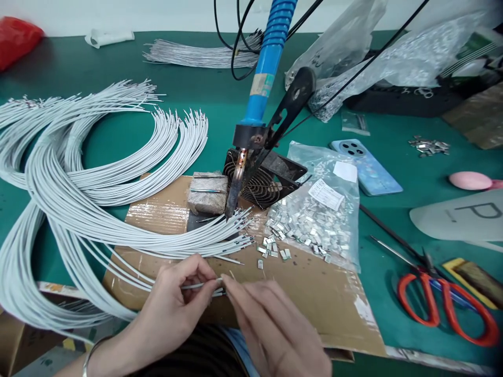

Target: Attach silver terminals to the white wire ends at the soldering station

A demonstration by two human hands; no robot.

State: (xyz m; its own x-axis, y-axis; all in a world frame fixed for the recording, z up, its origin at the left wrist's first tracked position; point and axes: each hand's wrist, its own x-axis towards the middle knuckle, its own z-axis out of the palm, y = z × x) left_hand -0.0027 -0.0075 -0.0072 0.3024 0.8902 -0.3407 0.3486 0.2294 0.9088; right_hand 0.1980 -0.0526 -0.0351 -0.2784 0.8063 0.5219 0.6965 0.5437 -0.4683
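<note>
Gripping a thin white wire (198, 286) tightly, the left hand (173, 303) is holding it steady while the right hand (275, 327) is pinching its tip.

The setting is identified as a small electrical assembly workshop. A workbench covered with a green mat (78, 65) is occupied by coiled bundles of white insulated wires (106, 157). A blue-handled soldering iron (267, 63) is held in a black metal clamp (293, 99) above a cardboard sheet (314, 298), and a small grilled fan (263, 180) is placed behind its tip. Small metal terminals (302, 225) are contained in a clear plastic bag (314, 162), while orange-handled scissors (444, 303) are laid at the right of the bench.
</note>
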